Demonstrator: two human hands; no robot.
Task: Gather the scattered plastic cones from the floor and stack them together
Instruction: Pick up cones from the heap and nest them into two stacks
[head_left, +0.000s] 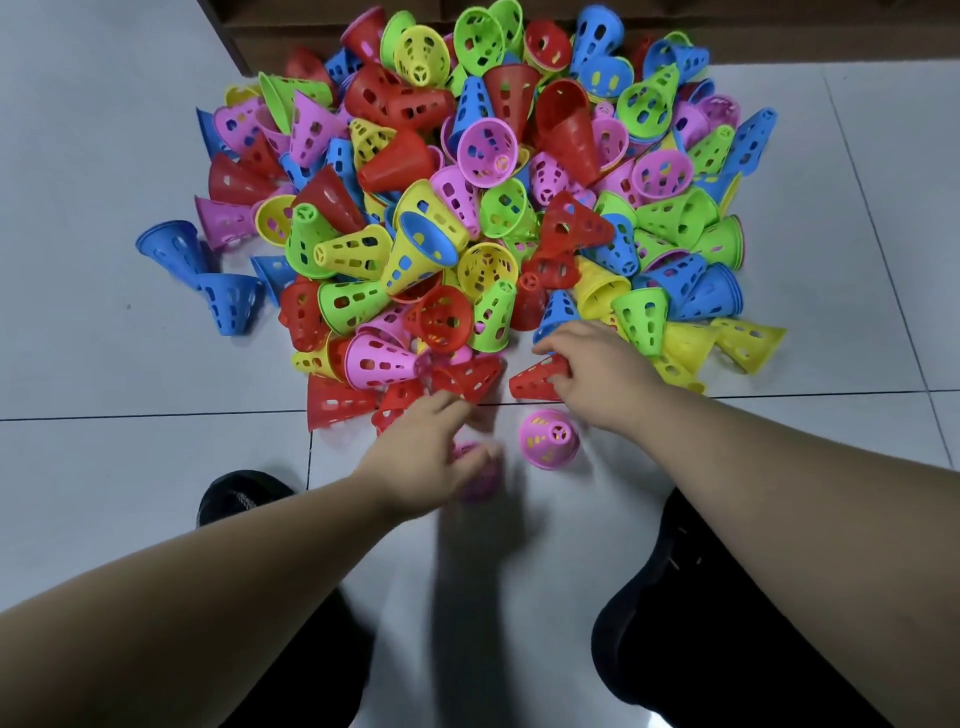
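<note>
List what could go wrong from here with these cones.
1. The right hand grips a red cone at the near edge of the pile; pulling it may bring others tumbling.
2. The left hand is motion-blurred over a blurred pink cone; a hasty move could knock over the upright pink cone beside it.

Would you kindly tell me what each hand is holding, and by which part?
The right hand pinches a red cone at the end nearest it. The left hand is over a blurred pink cone; its grip cannot be told.

Bright, even light; the left hand is motion-blurred, frame edges bowed.
</note>
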